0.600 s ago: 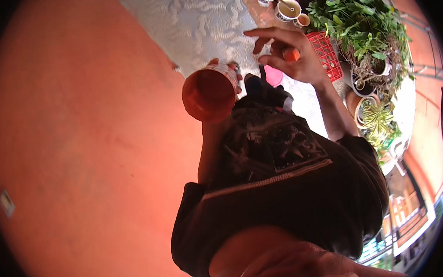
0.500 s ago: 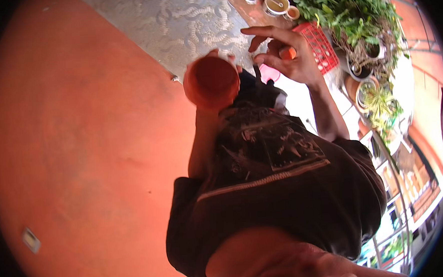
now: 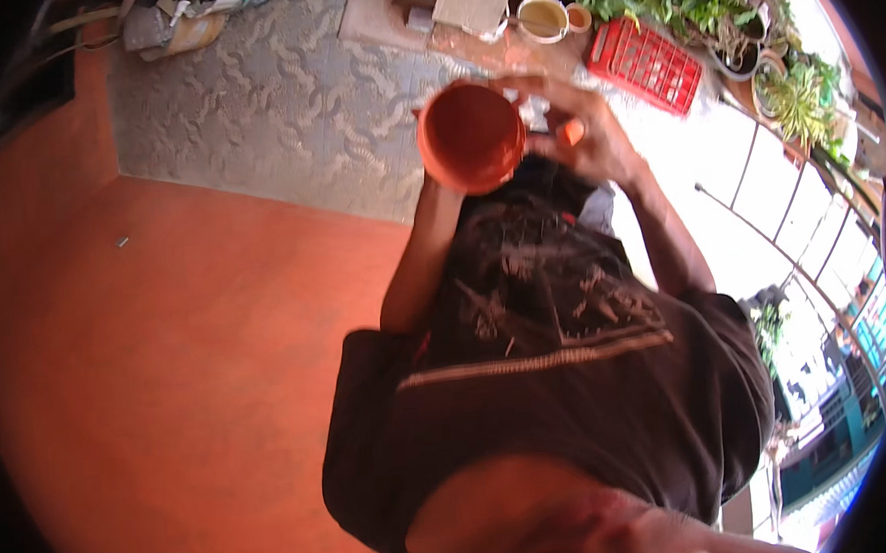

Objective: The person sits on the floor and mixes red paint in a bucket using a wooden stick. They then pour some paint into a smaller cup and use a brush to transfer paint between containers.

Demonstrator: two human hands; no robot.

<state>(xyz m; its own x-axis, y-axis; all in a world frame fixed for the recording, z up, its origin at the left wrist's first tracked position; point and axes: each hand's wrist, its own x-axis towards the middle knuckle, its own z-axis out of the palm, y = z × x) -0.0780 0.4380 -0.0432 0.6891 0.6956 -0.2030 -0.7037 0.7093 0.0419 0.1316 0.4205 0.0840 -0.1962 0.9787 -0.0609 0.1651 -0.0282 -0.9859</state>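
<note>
Closed around a reddish-orange pot [image 3: 472,135], the left hand [image 3: 439,197] supports it from behind and below, mostly hidden by it. The pot is held up in front of the person's black T-shirt [image 3: 550,401], its round mouth turned toward the viewer. Just right of it, the right hand [image 3: 604,138] has some fingers curled around a small orange object [image 3: 571,132], whose kind cannot be made out. Its other fingers extend toward the pot's far right side; whether they touch it is unclear.

Beyond the hands lies a grey patterned floor [image 3: 254,116]. Past its far edge sit a flat brown piece of cardboard [image 3: 471,5], a pale bucket [image 3: 543,18] and, beside that, a small brown pot [image 3: 578,17]. Toward its far right corner is a red slatted crate [image 3: 644,66], with leafy green plants [image 3: 639,4] behind it. A smooth orange wall [image 3: 196,349] fills the left side.
</note>
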